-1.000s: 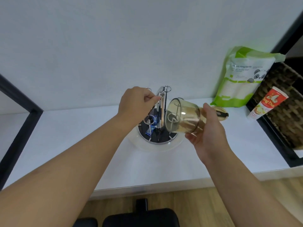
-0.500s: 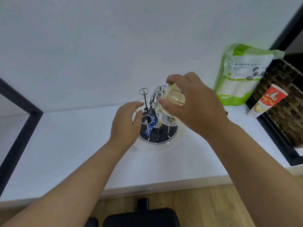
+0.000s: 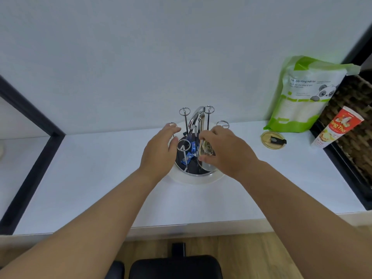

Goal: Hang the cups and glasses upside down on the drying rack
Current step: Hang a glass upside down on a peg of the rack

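A chrome drying rack (image 3: 199, 119) with ring-topped prongs stands on a round white base (image 3: 193, 179) at the middle of the white counter. A clear amber glass (image 3: 205, 151) sits upside down over a prong on the rack's right side. My right hand (image 3: 225, 152) covers it from above, fingers closed around it. My left hand (image 3: 161, 150) rests on the rack's left side with fingers spread, touching a prong and holding nothing. Small blue wrappers (image 3: 188, 156) lie on the rack's dark tray.
An amber lid (image 3: 272, 138) with a black tab lies on the counter (image 3: 90, 178) to the right. A green-and-white pouch (image 3: 306, 95), a red-and-white tube (image 3: 336, 127) and a woven basket (image 3: 354, 117) stand at far right. A black frame (image 3: 34, 150) borders the left.
My right hand turned the glass mouth-down and lowered it onto a rack prong. My left hand let go of the rack's top and moved down to its left side.
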A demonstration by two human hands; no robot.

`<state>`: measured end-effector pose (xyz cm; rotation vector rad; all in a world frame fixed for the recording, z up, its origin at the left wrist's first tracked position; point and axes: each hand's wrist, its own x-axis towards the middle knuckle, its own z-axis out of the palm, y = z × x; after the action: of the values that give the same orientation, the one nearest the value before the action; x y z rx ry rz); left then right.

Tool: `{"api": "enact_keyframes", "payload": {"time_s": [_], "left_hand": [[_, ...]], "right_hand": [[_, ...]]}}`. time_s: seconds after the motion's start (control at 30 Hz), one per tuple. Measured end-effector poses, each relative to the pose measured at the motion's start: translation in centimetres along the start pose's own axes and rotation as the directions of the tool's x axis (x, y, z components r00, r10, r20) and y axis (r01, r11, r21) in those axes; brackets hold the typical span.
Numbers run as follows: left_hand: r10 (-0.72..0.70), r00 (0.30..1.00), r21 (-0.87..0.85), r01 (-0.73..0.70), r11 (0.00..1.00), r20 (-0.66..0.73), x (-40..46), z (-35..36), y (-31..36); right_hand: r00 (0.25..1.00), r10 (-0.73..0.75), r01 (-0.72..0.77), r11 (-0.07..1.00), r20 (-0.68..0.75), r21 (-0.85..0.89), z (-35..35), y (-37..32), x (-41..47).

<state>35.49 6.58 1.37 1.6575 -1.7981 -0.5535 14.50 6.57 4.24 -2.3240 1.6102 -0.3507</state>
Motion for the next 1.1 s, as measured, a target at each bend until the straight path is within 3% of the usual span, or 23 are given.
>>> {"api": "enact_keyframes", "payload": {"time_s": [0.17,0.4,0.53,0.73,1.1], "left_hand": [[0.004,0.999,-0.054,-0.001,0.999,0.042,0.6,-0.2,-0.4],[-0.011,0.995,-0.005,0.011,1.000,0.096,1.5,-0.6,0.0],[0.008,1.000,0.011,-0.009,1.000,0.010,0.2,-0.4,0.3],[0.026,0.999,0.091,-0.023,0.996,-0.041,-0.3,-0.1,0.1],[0.025,0.999,0.064,-0.027,0.998,0.029,0.5,-1.3,-0.3]], "right_hand": [[1.000,0.010,-0.010,1.000,0.020,-0.026,1.2,-0.3,0.4],[1.000,0.029,-0.029,1.000,0.012,-0.002,1.9,-1.3,0.4],[0.998,0.042,-0.045,0.996,0.042,0.080,1.2,-1.6,0.0],[0.989,0.092,-0.063,0.973,-0.120,0.221,-0.9,-1.0,-3.5],[0.971,0.091,-0.026,0.959,-0.219,0.283,-2.6,-2.1,-3.3]]}}
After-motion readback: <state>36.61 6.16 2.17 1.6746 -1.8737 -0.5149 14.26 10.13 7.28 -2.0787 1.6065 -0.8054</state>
